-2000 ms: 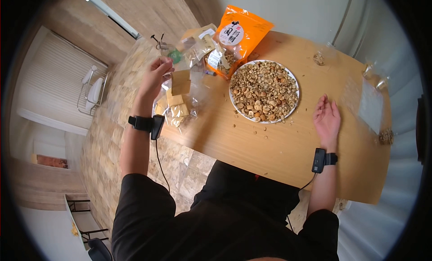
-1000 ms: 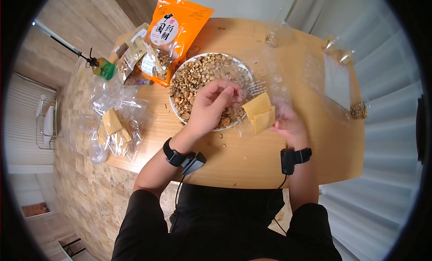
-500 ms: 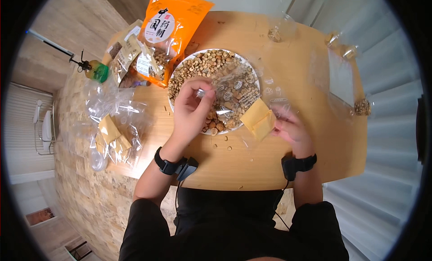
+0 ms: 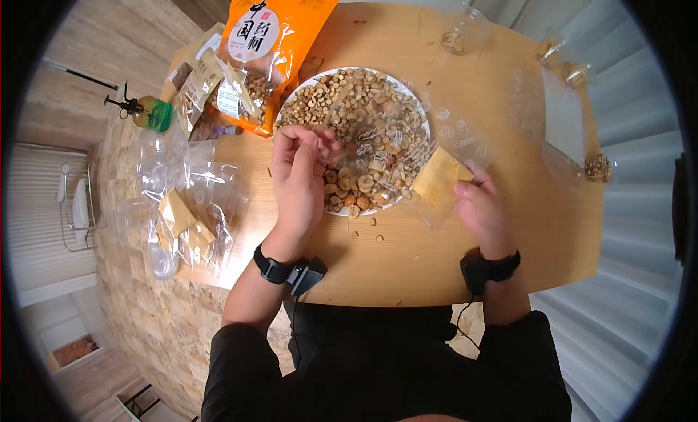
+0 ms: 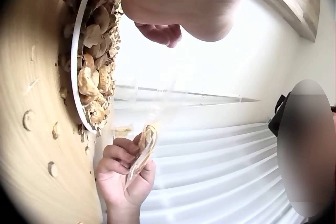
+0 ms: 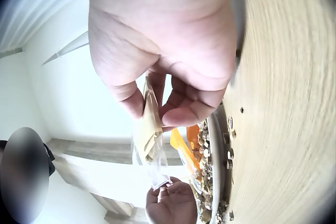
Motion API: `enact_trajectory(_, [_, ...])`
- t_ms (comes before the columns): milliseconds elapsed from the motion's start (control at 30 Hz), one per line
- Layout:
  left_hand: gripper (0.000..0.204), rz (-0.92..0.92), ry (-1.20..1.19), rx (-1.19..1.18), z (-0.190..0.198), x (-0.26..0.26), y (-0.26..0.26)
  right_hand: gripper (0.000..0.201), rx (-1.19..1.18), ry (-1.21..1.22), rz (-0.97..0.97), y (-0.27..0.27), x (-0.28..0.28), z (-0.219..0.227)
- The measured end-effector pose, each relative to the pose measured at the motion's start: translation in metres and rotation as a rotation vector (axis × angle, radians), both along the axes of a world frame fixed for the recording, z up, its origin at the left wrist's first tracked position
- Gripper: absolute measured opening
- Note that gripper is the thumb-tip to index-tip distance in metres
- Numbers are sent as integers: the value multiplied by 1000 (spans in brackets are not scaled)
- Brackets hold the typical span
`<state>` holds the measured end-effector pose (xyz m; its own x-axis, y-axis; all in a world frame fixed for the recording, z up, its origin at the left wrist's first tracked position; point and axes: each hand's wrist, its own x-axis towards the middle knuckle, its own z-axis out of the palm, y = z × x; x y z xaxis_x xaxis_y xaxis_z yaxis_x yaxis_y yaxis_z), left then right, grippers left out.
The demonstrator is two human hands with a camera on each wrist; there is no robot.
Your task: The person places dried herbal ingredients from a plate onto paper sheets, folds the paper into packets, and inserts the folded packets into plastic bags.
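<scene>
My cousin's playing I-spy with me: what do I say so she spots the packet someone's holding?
On the wooden table, find the white plate piled with dried slices. At its right edge in the head view, the right hand pinches a flat, folded tan packet. Similar packets lie at the table's left; only this one is held.

A tan paper packet [image 4: 435,176], flat and folded, is pinched upright above the tabletop [image 4: 414,265], near the plate's rim [image 5: 74,66]. Joining it is a thin clear bag [image 4: 382,142], printed with white drawings, drawn out loosely over the plate; I can't tell if the packet sits inside.
</scene>
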<state>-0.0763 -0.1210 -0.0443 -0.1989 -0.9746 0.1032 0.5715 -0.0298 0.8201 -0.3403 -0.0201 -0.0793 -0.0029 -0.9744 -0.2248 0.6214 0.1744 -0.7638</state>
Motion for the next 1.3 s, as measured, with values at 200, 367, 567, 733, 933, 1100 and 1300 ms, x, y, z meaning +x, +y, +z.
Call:
enact_trajectory(200, [15, 445, -355, -282, 25, -3, 0, 35, 7, -22, -79, -5, 10, 18])
enact_trajectory(367, [23, -9, -612, -377, 66, 7, 8, 36, -40, 49, 23, 4, 2, 8])
enact_trajectory(567, [23, -661, -523, 94, 61, 19, -10, 37, -12, 220, 117, 7, 2, 15])
enact_trajectory(733, [33, -758, -705, 34, 55, 6, 4, 35, -157, 479, 236, -3, 14, 33])
enact_trajectory(933, [32, -725, -846, -190, 33, -6, 17, 30, -273, 489, 264, -4, 20, 25])
enact_trajectory(1100, [35, -762, -812, -275, 34, -3, 24, 29, -351, 428, 215, -3, 33, 18])
enact_trajectory(1300, [33, -626, -971, -372, 32, -2, 31, 24, -383, 425, 154, -1, 48, 21])
